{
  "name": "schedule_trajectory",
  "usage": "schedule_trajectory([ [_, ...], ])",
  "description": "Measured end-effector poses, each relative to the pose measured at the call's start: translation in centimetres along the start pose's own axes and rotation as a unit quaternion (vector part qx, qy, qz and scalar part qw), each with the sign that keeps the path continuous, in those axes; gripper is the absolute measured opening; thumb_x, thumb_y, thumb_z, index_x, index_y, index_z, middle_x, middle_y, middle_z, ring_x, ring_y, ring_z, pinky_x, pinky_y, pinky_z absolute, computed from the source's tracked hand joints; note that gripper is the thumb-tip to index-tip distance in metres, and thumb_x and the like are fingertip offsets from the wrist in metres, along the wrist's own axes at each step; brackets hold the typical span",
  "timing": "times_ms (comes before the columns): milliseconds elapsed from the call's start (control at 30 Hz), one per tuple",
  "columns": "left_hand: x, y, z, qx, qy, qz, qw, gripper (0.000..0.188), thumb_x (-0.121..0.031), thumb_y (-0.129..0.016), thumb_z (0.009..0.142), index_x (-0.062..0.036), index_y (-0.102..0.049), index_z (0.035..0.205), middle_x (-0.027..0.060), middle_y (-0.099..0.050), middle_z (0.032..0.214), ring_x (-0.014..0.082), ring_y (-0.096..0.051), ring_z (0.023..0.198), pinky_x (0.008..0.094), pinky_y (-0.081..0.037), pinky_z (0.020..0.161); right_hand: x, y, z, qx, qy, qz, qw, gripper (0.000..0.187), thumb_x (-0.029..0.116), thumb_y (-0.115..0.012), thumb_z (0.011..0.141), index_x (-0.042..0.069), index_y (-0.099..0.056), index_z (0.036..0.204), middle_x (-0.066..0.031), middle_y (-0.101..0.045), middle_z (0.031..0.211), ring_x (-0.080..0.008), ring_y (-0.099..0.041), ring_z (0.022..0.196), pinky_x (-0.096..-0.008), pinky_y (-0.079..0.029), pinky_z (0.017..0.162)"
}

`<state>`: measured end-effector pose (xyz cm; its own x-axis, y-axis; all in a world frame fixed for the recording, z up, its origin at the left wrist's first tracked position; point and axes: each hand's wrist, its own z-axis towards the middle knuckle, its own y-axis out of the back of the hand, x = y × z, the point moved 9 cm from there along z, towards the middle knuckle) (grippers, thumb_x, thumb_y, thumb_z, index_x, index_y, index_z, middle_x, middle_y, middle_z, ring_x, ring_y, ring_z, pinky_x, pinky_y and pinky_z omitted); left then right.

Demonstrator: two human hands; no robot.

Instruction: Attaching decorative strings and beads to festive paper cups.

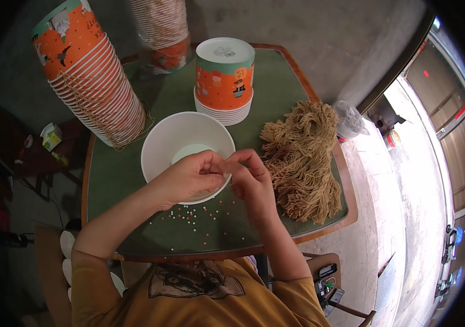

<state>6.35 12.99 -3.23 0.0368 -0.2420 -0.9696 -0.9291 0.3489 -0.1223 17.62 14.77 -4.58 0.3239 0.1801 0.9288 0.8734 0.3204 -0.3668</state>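
A white paper bucket (pixel 159 139) lies tipped on the table, its open mouth facing up toward me. My left hand (pixel 197 173) reaches across the mouth, fingers curled and pinched near the right side of the rim. From the outer side, my right hand (pixel 252 182) meets it with thumb and index finger drawn together. The fingertips of both hands nearly touch at the rim; whatever small thing is between them is hidden. Small white and orange dots (pixel 189 213) are scattered on the green tabletop just below the bucket.
A bundle of tan cords (pixel 303 163) lies at the right. Behind the bucket stands a short upside-down stack of orange printed buckets (pixel 225 82). A tall leaning stack (pixel 90 82) is at the left, another wrapped stack (pixel 164 38) farther back. The wooden table edge (pixel 347 218) curves around.
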Motion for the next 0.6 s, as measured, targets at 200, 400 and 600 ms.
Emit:
schedule_trajectory([
  [200,0.2,0.8,0.1,-0.017,0.010,0.024,1.000,0.011,-0.015,-0.059,0.094,-0.0050,-0.057,0.100,-0.0008,-0.058,0.085,0.0053,-0.053,0.072,0.0198,-0.042,0.063,3.4,-0.5,-0.7,0.112,-0.001,-0.089,0.990,0.011,0.018,-0.058,0.096,0.008,-0.056,0.101,0.0007,-0.064,0.080,-0.0040,-0.056,0.065,-0.0172,-0.040,0.055],
  [400,-1.2,-0.5,-0.9,0.029,-0.050,-0.057,0.997,0.006,-0.009,-0.053,0.095,-0.0058,-0.054,0.100,-0.0009,-0.056,0.079,0.0048,-0.050,0.067,0.0189,-0.038,0.058,3.4,-3.2,-0.5,0.261,-0.060,-0.105,0.958,0.015,0.019,-0.058,0.096,0.007,-0.058,0.105,-0.0036,-0.071,0.087,-0.0072,-0.063,0.071,-0.0188,-0.045,0.057],
  [600,-3.0,-1.3,-3.7,0.013,-0.077,0.021,0.997,0.005,-0.001,-0.043,0.096,-0.0048,-0.044,0.094,0.0024,-0.056,0.078,0.0090,-0.056,0.070,0.0233,-0.046,0.065,0.6,-4.3,-1.1,0.298,0.004,0.048,0.953,0.010,0.010,-0.057,0.095,0.006,-0.057,0.105,-0.0073,-0.071,0.087,-0.0106,-0.066,0.073,-0.0215,-0.050,0.060],
])
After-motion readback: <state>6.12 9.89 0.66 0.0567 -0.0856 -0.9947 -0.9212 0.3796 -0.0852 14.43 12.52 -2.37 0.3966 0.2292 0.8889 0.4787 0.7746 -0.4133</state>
